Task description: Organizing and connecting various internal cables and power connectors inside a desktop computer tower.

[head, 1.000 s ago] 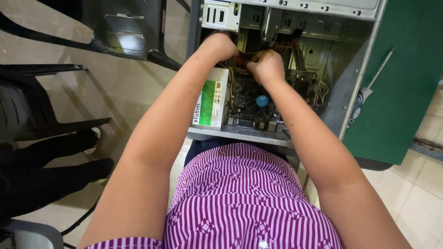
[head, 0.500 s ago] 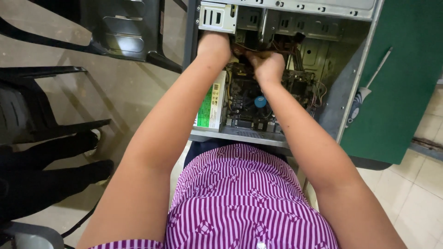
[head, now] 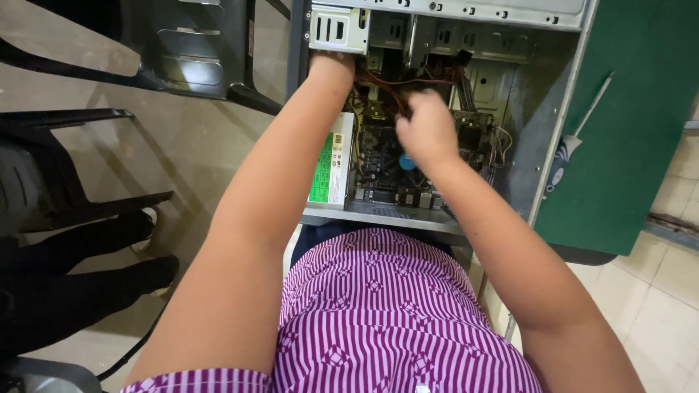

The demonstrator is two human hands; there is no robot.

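An open grey computer case lies in front of me, with its motherboard and a power supply bearing a green label exposed. My left hand reaches into the case's upper left, and its fingers are hidden under the metal drive cage. My right hand is over the middle of the board. Its fingers are curled around a bundle of orange and red cables that runs between the two hands.
A screwdriver with a pale shaft lies on a green mat to the right of the case. Black plastic chairs stand at left, with another person's dark-clad legs beside them. Beige tiled floor is at lower right.
My left hand has slid further in, and its fingers are now under the drive cage. My right hand has drawn back slightly toward me, so the hands are further apart.
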